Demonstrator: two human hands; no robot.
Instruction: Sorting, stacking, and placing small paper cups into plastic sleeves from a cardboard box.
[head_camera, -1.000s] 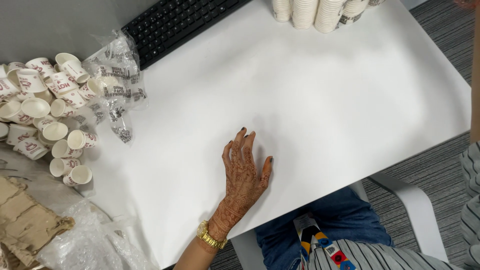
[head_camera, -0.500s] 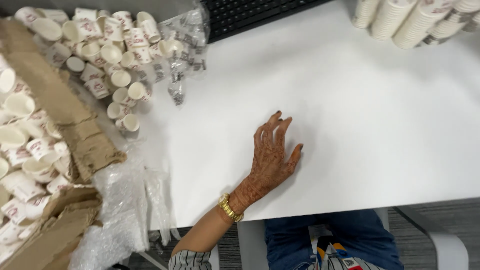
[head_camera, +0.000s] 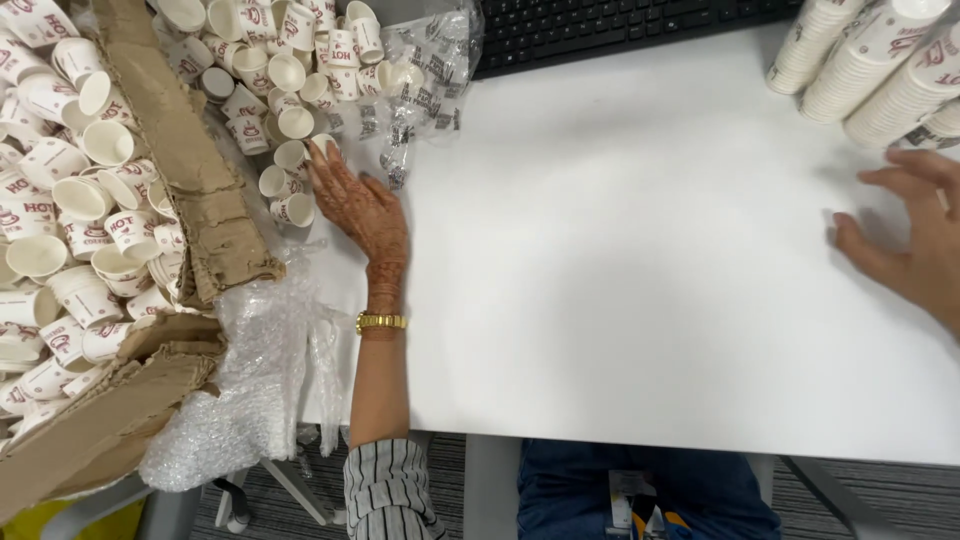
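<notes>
The left hand (head_camera: 358, 200) lies flat and unclenched on the white desk (head_camera: 620, 300), its fingertips touching the edge of a heap of loose paper cups (head_camera: 290, 185); it grasps none of them. More loose cups fill a torn cardboard box (head_camera: 190, 170) further left, beside crumpled bubble wrap (head_camera: 250, 400) and clear plastic sleeves (head_camera: 420, 90). The right hand (head_camera: 910, 235) hovers spread and empty near the desk's right edge, just below several tall stacks of nested cups (head_camera: 870, 60). A black keyboard (head_camera: 620, 25) sits at the top. Judging by this, some cups are already stacked, but most remain loose and the middle of the desk holds none.
</notes>
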